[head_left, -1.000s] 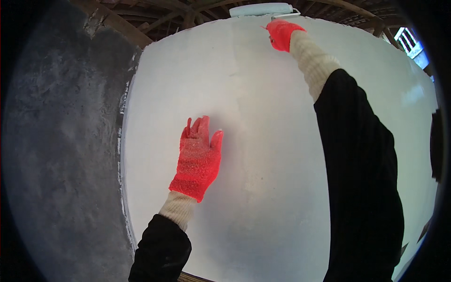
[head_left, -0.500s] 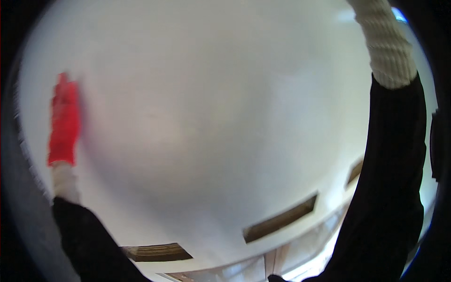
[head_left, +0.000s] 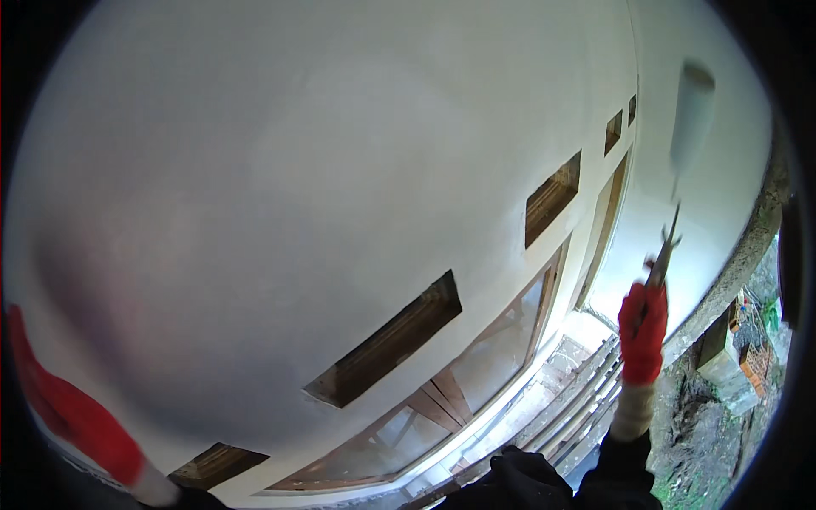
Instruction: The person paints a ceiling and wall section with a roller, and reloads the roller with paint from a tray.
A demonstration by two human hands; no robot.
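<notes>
My left hand (head_left: 72, 421), in a red glove with a pale cuff, is at the far left against the pale plastered wall (head_left: 280, 170). Its fingers look stretched out and hold nothing that I can see. On the right, my red-gloved right hand (head_left: 643, 331) is closed round the handle of a tool that looks like a paint roller (head_left: 693, 119). A thin metal rod runs up from the grip to a pale, cylinder-like head. Motion blurs that head, so whether it touches the wall behind it is unclear.
Several dark recesses (head_left: 387, 344) cut into the wall, above wood-framed windows (head_left: 501, 340). Long poles or boards (head_left: 574, 408) lie below on the right. Beyond a rough ledge (head_left: 722, 285) are bricks (head_left: 754, 367) and rubble-strewn ground (head_left: 701, 450).
My view has swung right and down. The right hand, out of sight before, now shows with the roller-like tool. My left hand appears lower, near the left rim.
</notes>
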